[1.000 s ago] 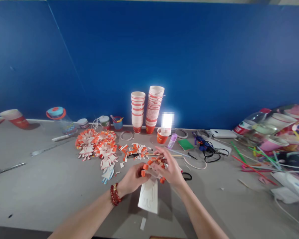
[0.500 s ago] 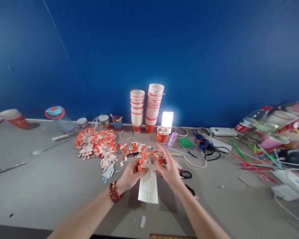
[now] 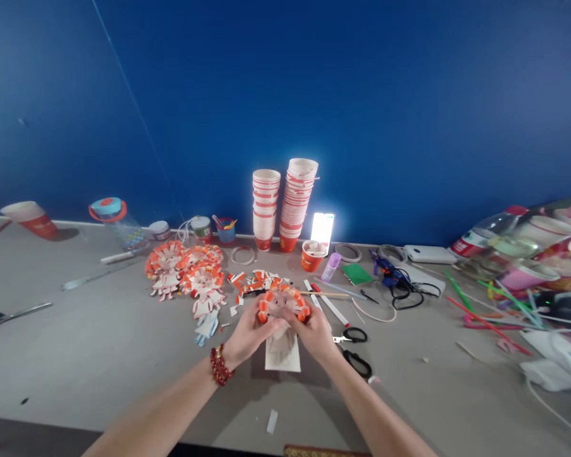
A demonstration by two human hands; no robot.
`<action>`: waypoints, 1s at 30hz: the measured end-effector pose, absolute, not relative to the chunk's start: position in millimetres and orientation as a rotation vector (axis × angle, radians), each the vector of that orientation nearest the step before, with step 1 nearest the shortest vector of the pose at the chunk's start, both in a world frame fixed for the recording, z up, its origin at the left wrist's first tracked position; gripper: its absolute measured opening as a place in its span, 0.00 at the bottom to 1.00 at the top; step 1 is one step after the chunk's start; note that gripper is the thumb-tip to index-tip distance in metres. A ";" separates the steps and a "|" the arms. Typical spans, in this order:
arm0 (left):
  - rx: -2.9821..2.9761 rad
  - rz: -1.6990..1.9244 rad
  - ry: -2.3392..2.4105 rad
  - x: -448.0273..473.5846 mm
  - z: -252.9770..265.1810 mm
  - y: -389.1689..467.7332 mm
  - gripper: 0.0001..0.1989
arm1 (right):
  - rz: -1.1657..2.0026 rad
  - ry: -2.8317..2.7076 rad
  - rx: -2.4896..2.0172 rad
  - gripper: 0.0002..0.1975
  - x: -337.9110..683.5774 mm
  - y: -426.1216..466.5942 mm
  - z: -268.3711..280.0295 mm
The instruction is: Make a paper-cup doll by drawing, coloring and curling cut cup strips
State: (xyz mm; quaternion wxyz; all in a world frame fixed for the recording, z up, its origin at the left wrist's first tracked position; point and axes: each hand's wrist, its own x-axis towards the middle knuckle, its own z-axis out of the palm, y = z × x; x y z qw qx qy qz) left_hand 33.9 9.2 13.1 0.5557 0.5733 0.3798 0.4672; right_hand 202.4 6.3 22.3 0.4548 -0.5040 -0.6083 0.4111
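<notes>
Between my two hands is a paper-cup doll (image 3: 283, 303), with a curled orange-and-white fringe around a drawn face. A white strip (image 3: 283, 358) with a body outline hangs below the face. My left hand (image 3: 248, 331) pinches the doll's left side, its thumb at the lower edge of the face. On the other side my right hand (image 3: 315, 330) closes on the fringe, its thumb also near the face. Fingers behind the doll are hidden. Several similar paper dolls (image 3: 202, 282) lie in a pile to the left. Orange and white paper scraps (image 3: 259, 281) lie just beyond my hands.
Scissors (image 3: 356, 362) lie right of my right hand, near a red-and-white marker (image 3: 333, 306). Two tall cup stacks (image 3: 265, 212) stand by the blue wall, beside a lit phone (image 3: 322, 228). A glue gun (image 3: 393, 276) and cluttered straws and bottles (image 3: 485, 235) occupy the right.
My right hand has come down from the doll's upper right and closed around its side. The face has tilted, and less of the white strip shows. The scissors are now more exposed.
</notes>
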 end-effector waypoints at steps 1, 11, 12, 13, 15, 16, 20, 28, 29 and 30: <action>1.414 1.144 0.926 33.1 14.9 8.7 0.21 | 0.994 -1.506 -1.271 0.18 201.8 5.9 22.3; 1.530 1.151 1.141 8.5 34.6 33.9 0.14 | 1.317 -1.399 -1.137 0.18 200.0 4.6 19.5; 1.543 1.149 1.115 7.8 36.5 33.0 0.13 | 1.333 -1.381 -1.139 0.18 199.7 4.8 18.8; 1.583 1.157 1.093 8.0 38.5 31.0 0.13 | 1.341 -1.372 -1.144 0.18 199.2 5.0 18.2; 1.711 1.177 1.074 9.4 42.2 26.2 0.15 | 1.339 -1.381 -1.155 0.17 198.3 4.8 17.8; 1.780 1.177 1.080 10.0 43.8 24.4 0.17 | 1.329 -1.403 -1.159 0.17 197.9 4.4 18.3; 1.898 1.170 1.206 5.6 45.4 28.3 0.17 | 1.318 -1.520 -1.182 0.16 197.1 0.0 25.5; 1.885 1.294 1.096 -4.1 51.0 31.9 0.13 | 1.420 -1.423 -1.153 0.20 197.5 -0.5 24.6; 1.957 1.300 1.054 -2.1 53.1 29.1 0.14 | 1.417 -1.427 -1.148 0.19 197.5 0.1 22.9; 2.041 1.285 1.030 0.1 54.7 26.5 0.16 | 1.412 -1.440 -1.143 0.19 197.5 0.7 21.4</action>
